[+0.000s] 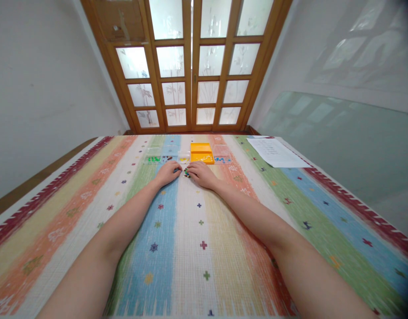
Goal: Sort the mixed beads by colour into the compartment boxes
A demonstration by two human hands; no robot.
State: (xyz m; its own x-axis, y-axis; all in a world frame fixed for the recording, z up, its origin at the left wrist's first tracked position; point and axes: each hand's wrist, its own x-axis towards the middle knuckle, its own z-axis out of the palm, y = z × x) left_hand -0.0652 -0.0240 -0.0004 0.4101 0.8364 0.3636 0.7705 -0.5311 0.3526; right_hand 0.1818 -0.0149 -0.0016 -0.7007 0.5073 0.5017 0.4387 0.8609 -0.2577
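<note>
Both my arms stretch far out over a striped, many-coloured cloth (190,248). My left hand (168,172) lies palm down with its fingers curled, its fingertips at a small dark piece. My right hand (200,173) rests beside it, fingers bent, touching a little cluster of small coloured beads (186,173) between the two hands. What the fingers pinch is too small to name. Just beyond the hands stand an orange tray (202,153) and several small clear boxes, one with green bits (154,158), one with yellow bits (184,158) and one with blue bits (222,158).
A white printed sheet (276,152) lies at the far right of the cloth. A wooden door with frosted glass panes (190,66) stands behind the table. White walls are on both sides, and a glass pane leans at the right.
</note>
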